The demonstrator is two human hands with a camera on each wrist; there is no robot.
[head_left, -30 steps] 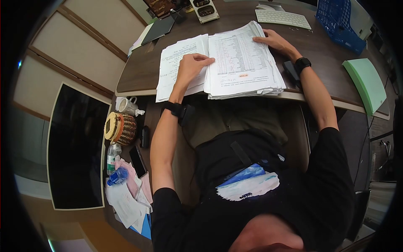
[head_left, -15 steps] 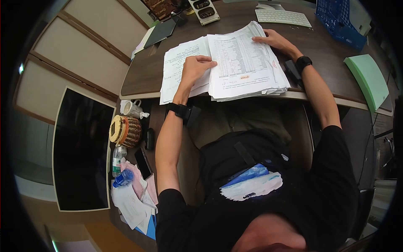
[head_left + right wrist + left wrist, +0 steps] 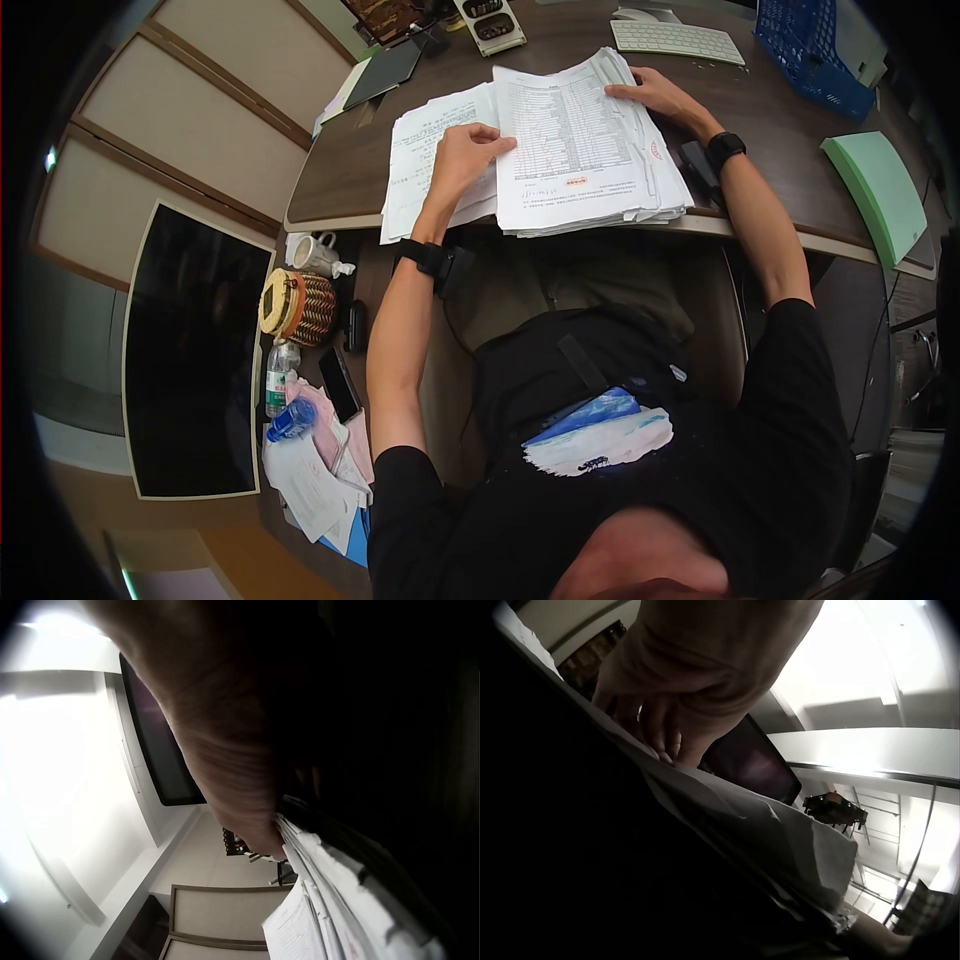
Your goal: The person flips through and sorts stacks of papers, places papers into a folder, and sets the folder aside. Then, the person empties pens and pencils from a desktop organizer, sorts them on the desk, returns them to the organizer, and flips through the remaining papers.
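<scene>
A thick stack of printed papers [image 3: 570, 205] lies at the desk's front edge in the head view. Its top sheet [image 3: 555, 110] bears a printed table, and its upper left corner rises a little. My left hand [image 3: 465, 160] pinches this sheet's left edge, thumb on the printed side and fingers bent. My right hand [image 3: 665, 97] grips the stack's upper right edge, thumb on top; in the right wrist view the page edges [image 3: 330, 892] fan out below it. Left of the stack lies a second pile of papers [image 3: 415, 165], partly behind my left hand.
Behind the papers are a white keyboard [image 3: 678, 42] and a blue basket [image 3: 815, 60]. A green folder [image 3: 880, 195] stands at the right edge. On the left side surface are a mug [image 3: 315, 255], a woven basket [image 3: 298, 308], a bottle [image 3: 282, 375] and a phone [image 3: 340, 385].
A red stamp at the right side of the stack has come into view. The top sheet's upper left corner has risen slightly with my left hand at its edge. My right hand stays put.
</scene>
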